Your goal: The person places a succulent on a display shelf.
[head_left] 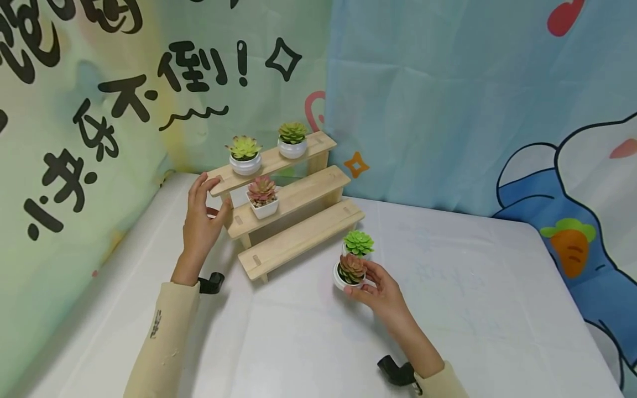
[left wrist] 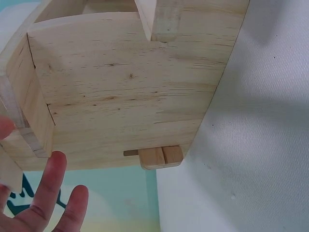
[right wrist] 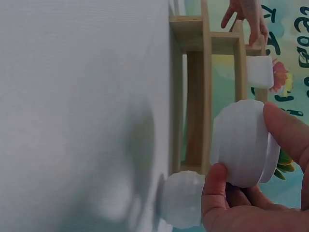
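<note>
My right hand (head_left: 380,293) grips a round white pot with a reddish-brown succulent (head_left: 351,270), thumb and fingers around its side. In the right wrist view the pot (right wrist: 241,142) is lifted off the table. Just behind it, a bright green succulent (head_left: 359,242) sits in a white pot (right wrist: 183,199) on the table. At the left end of a three-step wooden plant stand (head_left: 303,237), my left hand (head_left: 201,224) holds the top plank's end. Its fingertips (left wrist: 58,162) show by the wood in the left wrist view.
Two green succulents, the left one (head_left: 245,148) and the right one (head_left: 292,132), stand in round pots on the top step. A pink succulent (head_left: 262,190) in a square pot is on the middle step. Printed cloth backdrops (head_left: 423,110) rise behind the white table (head_left: 473,287).
</note>
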